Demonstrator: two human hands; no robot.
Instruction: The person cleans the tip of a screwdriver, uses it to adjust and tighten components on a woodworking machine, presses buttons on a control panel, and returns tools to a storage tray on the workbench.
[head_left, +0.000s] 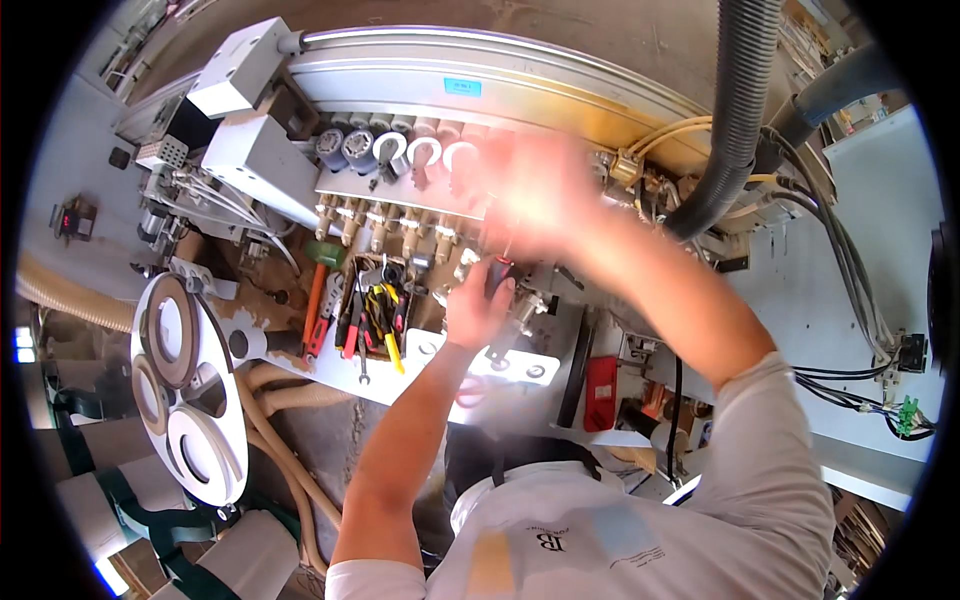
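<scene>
My left hand [478,308] is closed around the dark, red-marked handle of a screwdriver [501,270]. Its thin shaft points away from me, toward the machine. Above it my right hand [535,190] is smeared by motion, so its fingers do not show clearly. That hand is over the right end of a row of round cylinders [358,150], some with pale ring-shaped openings, and hides part of the row. Brass fittings [380,228] line up below the cylinders. Near my left wrist lies a white plate with holes [510,366].
Left of my left hand, a box [378,350] holds pliers and other hand tools. A green-headed mallet [316,290] lies beside it. A thick black corrugated hose [735,110] hangs at right. A white disc with rings [225,400] stands at left; a red case [600,393] is at right.
</scene>
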